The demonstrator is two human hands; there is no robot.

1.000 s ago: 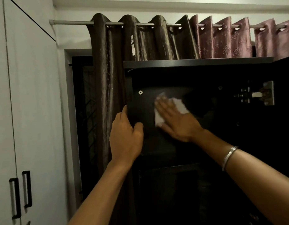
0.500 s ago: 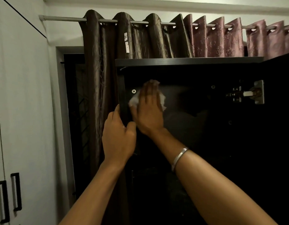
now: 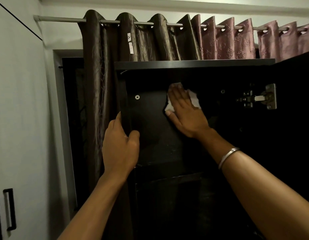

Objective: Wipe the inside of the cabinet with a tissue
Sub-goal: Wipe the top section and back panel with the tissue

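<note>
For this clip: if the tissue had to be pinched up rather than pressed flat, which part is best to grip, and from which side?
Best guess: the crumpled edge of the tissue that shows right of the fingers, taken from the right. The right hand presses it flat on the cabinet's inner panel, covering its middle; only its bunched margins stick out. The left hand grips the cabinet's front edge, so the left approach looks more crowded.

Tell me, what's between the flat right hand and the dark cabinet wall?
A white tissue, pressed under the right hand against the cabinet's inner wall, seen in the head view.
</note>
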